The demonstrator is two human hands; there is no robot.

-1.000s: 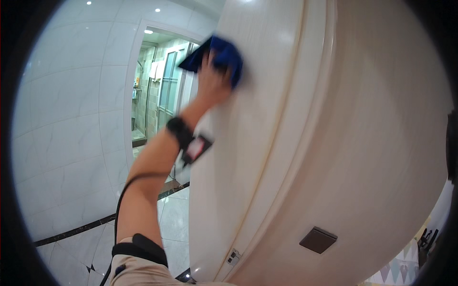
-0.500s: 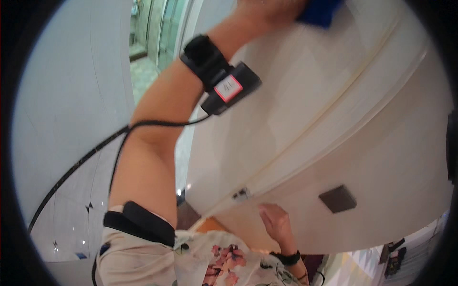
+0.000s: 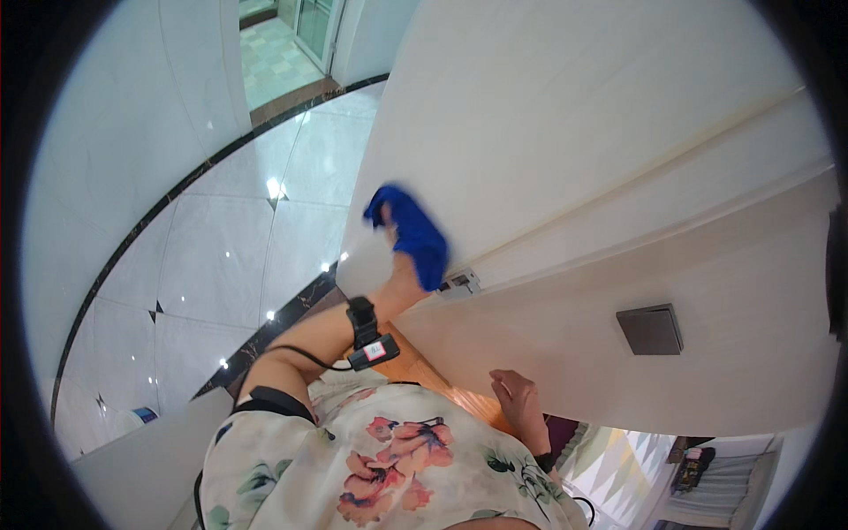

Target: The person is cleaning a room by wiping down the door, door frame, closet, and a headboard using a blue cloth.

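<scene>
White door panel (image 3: 565, 115) is standing in front of me; blue cloth (image 3: 419, 235) is wrapping my left hand (image 3: 404, 268), which is gripping it, presumably putting fabric between skin and panel. Right hand (image 3: 518, 397) is hanging part-curled, showing nothing held, can't tell how closed; metal latch plate (image 3: 461, 283) is sitting just beside the cloth.

Left arm: mine extends forward and slants inward, forearm (image 3: 322, 334) bare, elbow bent. My left hand (image 3: 405, 271) leads it, mostly covered, finger curl hard to read. My right hand (image 3: 518, 395) sits lower, nearer my body, fingers loosely bent, wrist (image 3: 535, 438) below it.
</scene>
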